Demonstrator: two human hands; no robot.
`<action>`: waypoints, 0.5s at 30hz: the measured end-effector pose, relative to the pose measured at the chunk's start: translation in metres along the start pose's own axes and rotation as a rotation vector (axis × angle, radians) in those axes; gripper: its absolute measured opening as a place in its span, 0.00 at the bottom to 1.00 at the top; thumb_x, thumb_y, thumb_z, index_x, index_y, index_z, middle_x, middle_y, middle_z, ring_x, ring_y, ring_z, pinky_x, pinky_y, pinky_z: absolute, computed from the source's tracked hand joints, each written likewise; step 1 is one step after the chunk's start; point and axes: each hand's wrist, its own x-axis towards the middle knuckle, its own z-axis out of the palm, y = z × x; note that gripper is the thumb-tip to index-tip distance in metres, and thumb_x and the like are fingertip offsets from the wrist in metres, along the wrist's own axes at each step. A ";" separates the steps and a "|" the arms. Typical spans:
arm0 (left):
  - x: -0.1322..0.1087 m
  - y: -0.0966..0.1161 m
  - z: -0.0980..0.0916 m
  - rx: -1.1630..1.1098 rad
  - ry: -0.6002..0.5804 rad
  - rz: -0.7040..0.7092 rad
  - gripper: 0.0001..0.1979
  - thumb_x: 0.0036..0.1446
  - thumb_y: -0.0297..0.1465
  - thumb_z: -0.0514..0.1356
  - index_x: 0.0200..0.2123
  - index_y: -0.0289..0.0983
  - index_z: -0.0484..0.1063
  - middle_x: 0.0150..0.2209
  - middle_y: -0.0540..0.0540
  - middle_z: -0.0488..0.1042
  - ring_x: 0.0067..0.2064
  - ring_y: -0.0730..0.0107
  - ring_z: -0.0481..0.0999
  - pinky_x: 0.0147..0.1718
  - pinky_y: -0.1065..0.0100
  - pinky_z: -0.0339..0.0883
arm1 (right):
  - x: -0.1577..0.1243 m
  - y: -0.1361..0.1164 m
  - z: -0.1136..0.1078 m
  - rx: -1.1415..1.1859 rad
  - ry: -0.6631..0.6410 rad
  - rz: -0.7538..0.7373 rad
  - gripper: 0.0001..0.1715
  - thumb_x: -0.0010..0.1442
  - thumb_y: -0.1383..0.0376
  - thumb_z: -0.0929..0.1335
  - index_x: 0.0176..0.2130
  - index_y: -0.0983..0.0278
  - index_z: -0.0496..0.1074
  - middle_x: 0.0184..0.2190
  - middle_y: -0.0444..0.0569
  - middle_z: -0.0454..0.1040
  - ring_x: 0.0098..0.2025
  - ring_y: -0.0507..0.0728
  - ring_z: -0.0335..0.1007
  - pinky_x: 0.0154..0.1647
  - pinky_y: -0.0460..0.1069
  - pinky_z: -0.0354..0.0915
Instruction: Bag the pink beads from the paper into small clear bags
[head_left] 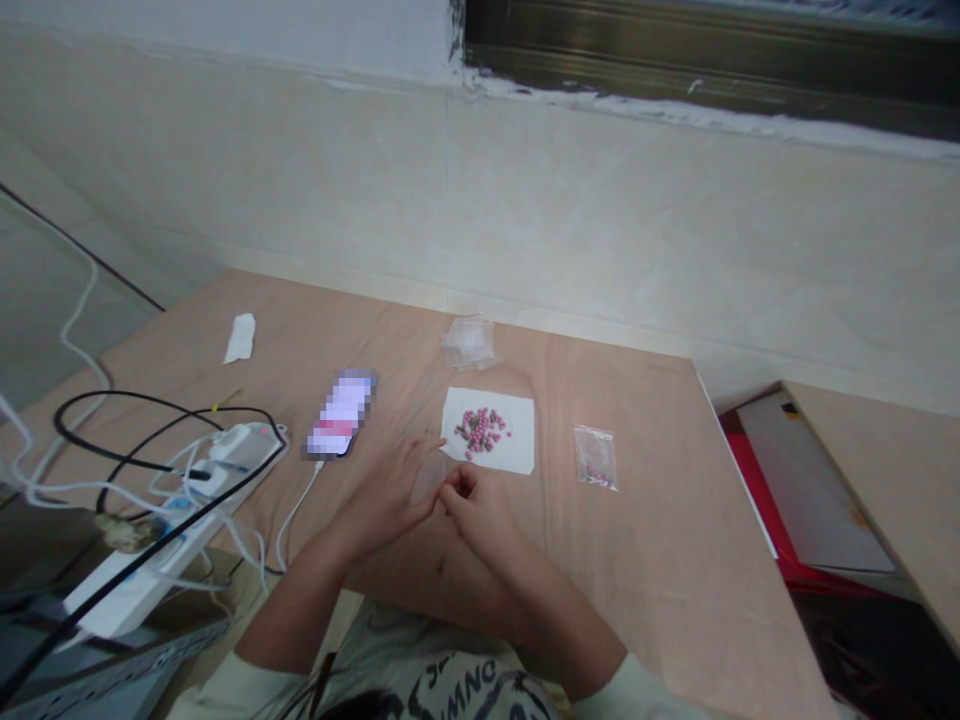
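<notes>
Pink and dark round beads lie in a small heap on a white paper sheet (487, 430) on the wooden table (637, 520). My left hand (390, 495) rests on the table with its fingers extended, the fingertips at the paper's lower left edge and touching my right hand. My right hand (476, 505) sits just below the paper with its fingers curled into a pinch. Anything small inside that pinch is hidden. A clear plastic bag (596, 457) with a few pink beads in its lower corner lies to the right of the paper.
Another crumpled clear plastic bag (470, 342) lies beyond the paper. A phone (340, 413) on a white cable, a white power strip (180, 530) with tangled cables, and a white paper scrap (240, 338) are on the left. The table's right edge drops toward a red folder (757, 500).
</notes>
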 end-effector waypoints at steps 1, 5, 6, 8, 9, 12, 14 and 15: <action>0.002 -0.001 -0.001 -0.005 -0.020 0.019 0.26 0.43 0.21 0.50 0.49 0.37 0.55 0.49 0.42 0.60 0.51 0.63 0.58 0.50 0.59 0.52 | 0.001 -0.002 -0.002 -0.021 0.022 0.008 0.06 0.41 0.70 0.61 0.16 0.64 0.59 0.12 0.39 0.59 0.17 0.47 0.54 0.18 0.43 0.50; 0.007 -0.003 -0.007 0.010 -0.113 0.062 0.26 0.44 0.17 0.46 0.48 0.38 0.57 0.51 0.45 0.61 0.55 0.66 0.53 0.56 0.57 0.40 | 0.006 -0.009 -0.014 -0.080 0.100 0.055 0.10 0.40 0.69 0.63 0.13 0.64 0.57 0.12 0.38 0.57 0.17 0.47 0.52 0.18 0.43 0.48; 0.008 -0.002 -0.008 0.006 -0.153 0.082 0.25 0.45 0.17 0.46 0.48 0.38 0.58 0.51 0.46 0.61 0.56 0.66 0.53 0.56 0.56 0.37 | 0.007 -0.011 -0.017 -0.072 0.113 0.057 0.10 0.40 0.69 0.63 0.13 0.64 0.57 0.12 0.38 0.57 0.17 0.47 0.52 0.18 0.43 0.48; 0.010 0.001 -0.010 -0.011 -0.224 0.111 0.24 0.48 0.19 0.46 0.50 0.40 0.56 0.52 0.48 0.61 0.56 0.67 0.52 0.56 0.56 0.34 | 0.009 -0.012 -0.021 -0.012 0.124 0.083 0.10 0.40 0.68 0.63 0.13 0.64 0.57 0.11 0.38 0.56 0.16 0.47 0.51 0.17 0.43 0.49; 0.010 0.003 -0.011 -0.022 -0.255 0.120 0.24 0.49 0.22 0.49 0.51 0.41 0.54 0.53 0.48 0.60 0.57 0.66 0.51 0.56 0.56 0.35 | 0.010 -0.012 -0.023 0.039 0.107 0.113 0.10 0.41 0.68 0.62 0.13 0.64 0.57 0.10 0.37 0.56 0.15 0.46 0.51 0.16 0.43 0.48; 0.013 0.005 -0.011 -0.036 -0.294 0.132 0.30 0.45 0.32 0.57 0.53 0.41 0.51 0.54 0.45 0.57 0.56 0.61 0.52 0.55 0.56 0.41 | 0.013 -0.009 -0.027 0.235 -0.024 0.231 0.09 0.43 0.66 0.61 0.15 0.64 0.58 0.09 0.36 0.55 0.10 0.45 0.47 0.11 0.42 0.45; 0.017 0.002 -0.008 -0.037 -0.263 0.124 0.31 0.43 0.34 0.59 0.52 0.40 0.53 0.53 0.43 0.59 0.55 0.61 0.54 0.55 0.56 0.45 | 0.015 -0.003 -0.029 0.362 -0.119 0.270 0.08 0.44 0.65 0.61 0.17 0.64 0.59 0.10 0.36 0.55 0.09 0.45 0.47 0.10 0.42 0.45; 0.018 0.000 -0.007 -0.042 -0.240 0.114 0.29 0.44 0.34 0.59 0.51 0.40 0.54 0.52 0.43 0.60 0.54 0.61 0.56 0.54 0.57 0.47 | 0.017 0.002 -0.030 0.407 -0.150 0.274 0.08 0.45 0.63 0.61 0.19 0.64 0.60 0.11 0.36 0.56 0.10 0.45 0.48 0.10 0.42 0.46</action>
